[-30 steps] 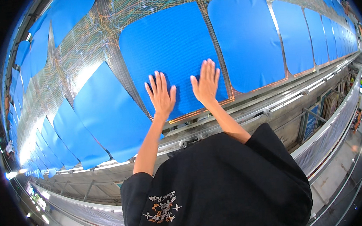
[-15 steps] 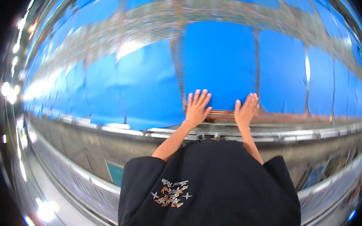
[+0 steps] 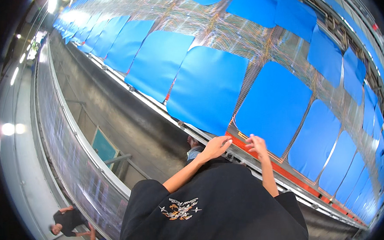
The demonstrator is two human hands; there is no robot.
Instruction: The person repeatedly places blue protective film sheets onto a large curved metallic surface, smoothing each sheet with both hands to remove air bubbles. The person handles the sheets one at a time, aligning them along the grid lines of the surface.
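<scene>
Rectangular blue sheets (image 3: 207, 86) lie in rows on a long table covered with a fine multicoloured mesh (image 3: 235, 35). My left hand (image 3: 216, 148) is at the table's near edge, by the lower corner of one sheet. Its fingers are loosely bent and nothing shows in them. To its right, my right hand (image 3: 257, 146) hovers by the lower edge of another blue sheet (image 3: 274, 105), fingers half curled and apart, holding nothing visible. Between the hands runs a red-orange strip (image 3: 281, 167) along the table edge, with a small yellow label (image 3: 242, 135) beside it.
A metal rail (image 3: 131, 89) follows the near side of the table. Beyond a dark walkway (image 3: 127, 123) at left stands another long table (image 3: 79, 156) with a shiny cover. Two people (image 3: 69, 220) are at its far side, lower left. A teal panel (image 3: 104, 146) sits below that table.
My view has turned, so the table now slants down to the right. Both hands, spread flat over the sheet's lower edge before, are drawn back to the table edge with fingers bent.
</scene>
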